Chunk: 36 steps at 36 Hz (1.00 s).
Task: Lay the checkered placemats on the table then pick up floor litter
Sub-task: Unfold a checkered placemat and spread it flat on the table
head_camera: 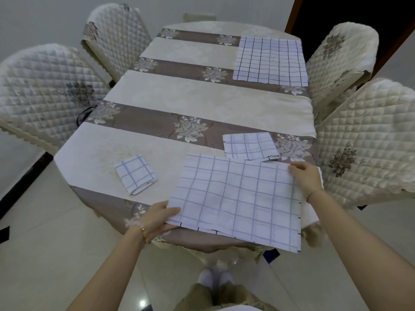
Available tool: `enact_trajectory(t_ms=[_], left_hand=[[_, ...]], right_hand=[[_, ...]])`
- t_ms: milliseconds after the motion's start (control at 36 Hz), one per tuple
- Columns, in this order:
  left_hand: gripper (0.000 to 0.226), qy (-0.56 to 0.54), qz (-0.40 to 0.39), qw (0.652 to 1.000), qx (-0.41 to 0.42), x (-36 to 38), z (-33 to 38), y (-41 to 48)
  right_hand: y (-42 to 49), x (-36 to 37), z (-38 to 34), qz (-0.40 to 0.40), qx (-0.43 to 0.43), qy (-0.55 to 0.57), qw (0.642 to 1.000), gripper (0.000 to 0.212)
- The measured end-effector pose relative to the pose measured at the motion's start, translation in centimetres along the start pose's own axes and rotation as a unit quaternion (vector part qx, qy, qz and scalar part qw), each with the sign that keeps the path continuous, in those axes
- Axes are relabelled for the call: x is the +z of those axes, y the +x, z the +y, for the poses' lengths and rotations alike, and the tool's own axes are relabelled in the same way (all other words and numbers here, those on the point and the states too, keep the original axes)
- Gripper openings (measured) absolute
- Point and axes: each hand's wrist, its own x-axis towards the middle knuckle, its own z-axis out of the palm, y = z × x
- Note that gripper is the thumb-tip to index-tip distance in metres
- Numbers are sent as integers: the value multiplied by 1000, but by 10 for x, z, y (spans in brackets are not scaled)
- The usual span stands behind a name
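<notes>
unfolded checkered placemat point(235, 198): on table point(179, 97), near-right edge. your left hand point(157, 218) pinches near-left corner, your right hand point(307, 178) pinches far-right corner, likely to square it. laid placemat point(270, 60): far right. half-folded placemat point(250, 145), small folded placemat point(135, 173): waiting nearby.

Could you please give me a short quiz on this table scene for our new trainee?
1. True or false: the far placemat lies unfolded on the table.
2. How many placemats are folded?
3. The near placemat is held by: A. one hand; B. both hands; C. neither.
Key: 1 true. 2 two: the left folded placemat and the right folded placemat. 3 B: left hand, right hand.
</notes>
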Motion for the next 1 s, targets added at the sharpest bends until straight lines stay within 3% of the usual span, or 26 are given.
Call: enact_trajectory(t_ms=[111, 167, 278, 361, 444, 583, 694, 861, 917, 1000], left_hand=[[24, -23, 11, 998, 54, 7, -2, -16], [21, -37, 22, 995, 85, 13, 0, -24], [12, -54, 60, 988, 135, 31, 11, -38], [12, -45, 65, 983, 168, 47, 18, -46], [15, -36, 66, 976, 205, 61, 25, -55], [12, -12, 69, 969, 236, 68, 32, -62], [26, -12, 35, 969, 246, 60, 40, -66], [12, -14, 41, 969, 243, 29, 48, -71], [7, -36, 46, 971, 232, 14, 53, -72], [11, -85, 78, 971, 210, -10, 64, -68]], right_hand=[[-18, -1, -7, 55, -171, -203, 963, 33], [-36, 4, -15, 42, -224, -216, 950, 32], [-99, 29, -39, -139, -213, -59, 965, 33], [-145, 53, -46, -272, -248, -79, 926, 46], [-169, 73, -45, -321, -249, -85, 910, 52], [-176, 78, -48, -274, -257, -22, 927, 15], [-163, 63, -55, -293, -237, 22, 926, 13], [-122, 37, -63, -207, -215, 55, 953, 20], [-106, 26, -62, -187, -203, 64, 959, 36], [-82, 10, -61, -150, -175, 74, 970, 40]])
